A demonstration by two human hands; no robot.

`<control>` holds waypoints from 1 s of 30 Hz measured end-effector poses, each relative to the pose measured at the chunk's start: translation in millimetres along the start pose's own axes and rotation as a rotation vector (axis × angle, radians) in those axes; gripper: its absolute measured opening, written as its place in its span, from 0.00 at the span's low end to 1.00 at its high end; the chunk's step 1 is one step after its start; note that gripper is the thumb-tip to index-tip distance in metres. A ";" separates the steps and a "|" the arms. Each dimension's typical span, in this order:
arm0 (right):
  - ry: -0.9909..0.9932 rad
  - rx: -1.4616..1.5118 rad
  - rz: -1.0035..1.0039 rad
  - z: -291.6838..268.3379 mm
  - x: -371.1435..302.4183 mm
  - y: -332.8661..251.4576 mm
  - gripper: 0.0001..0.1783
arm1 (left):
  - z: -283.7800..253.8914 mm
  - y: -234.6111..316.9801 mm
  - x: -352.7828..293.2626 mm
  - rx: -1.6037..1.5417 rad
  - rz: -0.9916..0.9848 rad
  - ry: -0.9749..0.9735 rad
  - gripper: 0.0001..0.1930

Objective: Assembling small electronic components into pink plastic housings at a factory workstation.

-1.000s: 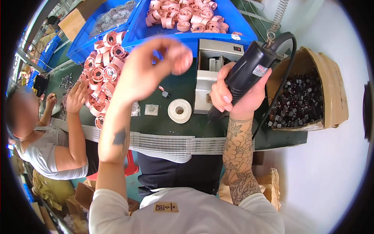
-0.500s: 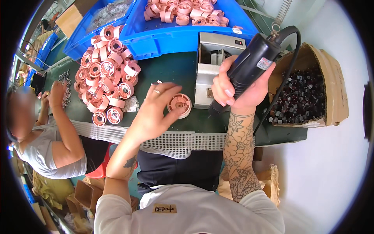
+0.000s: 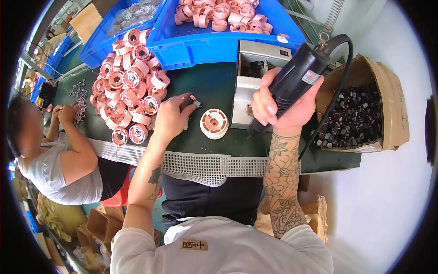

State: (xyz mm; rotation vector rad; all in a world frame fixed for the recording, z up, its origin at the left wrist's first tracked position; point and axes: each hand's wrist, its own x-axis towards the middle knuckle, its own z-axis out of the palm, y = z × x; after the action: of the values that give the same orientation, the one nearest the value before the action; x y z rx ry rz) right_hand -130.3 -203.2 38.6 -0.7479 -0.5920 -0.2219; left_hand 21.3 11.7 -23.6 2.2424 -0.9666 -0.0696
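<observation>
My right hand (image 3: 288, 101) is wrapped around a black electric screwdriver (image 3: 296, 80), its tip angled down to the left over the bench. Its top hangs from a coiled spring, and a black cable loops off it. My left hand (image 3: 169, 118) has thumb and forefinger closed at a small silver motor (image 3: 197, 104) with a bit of red on it, just above the bench. Between my hands a round pink wheel-shaped housing (image 3: 214, 121) lies flat with its slotted face up. A grey metal box-like device (image 3: 246, 89) stands beyond the screwdriver tip.
Pink housings (image 3: 131, 78) are heaped on the left of the green bench (image 3: 205, 75). Behind stand a blue bin (image 3: 196, 48) of more housings and another blue bin (image 3: 93, 50). A cardboard box (image 3: 392, 102) of small motors is at right. A co-worker (image 3: 64, 169) sits at far left.
My left hand has left the pink housing and moved left to the small motor, closing its fingers there. The right hand still holds the screwdriver in nearly the same place. The view shifted slightly.
</observation>
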 end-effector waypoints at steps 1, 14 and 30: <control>0.003 -0.003 -0.001 0.5 0.2 0.2 0.51 | 5.0 -0.5 5.4 -0.046 0.073 0.028 0.08; 0.064 0.061 -0.027 0.7 -2.0 2.4 0.58 | -45.6 78.0 -1.0 -0.129 0.315 -0.133 0.06; 0.074 -0.074 0.004 1.5 -1.6 0.0 0.52 | -48.5 73.6 32.4 -0.268 0.381 -0.424 0.14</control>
State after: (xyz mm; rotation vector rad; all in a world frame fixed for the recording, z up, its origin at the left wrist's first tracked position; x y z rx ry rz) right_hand -132.2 -202.2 38.6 -0.8090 -0.5143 -0.2680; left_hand 13.4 -18.0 65.1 1.7984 -1.4981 -0.4884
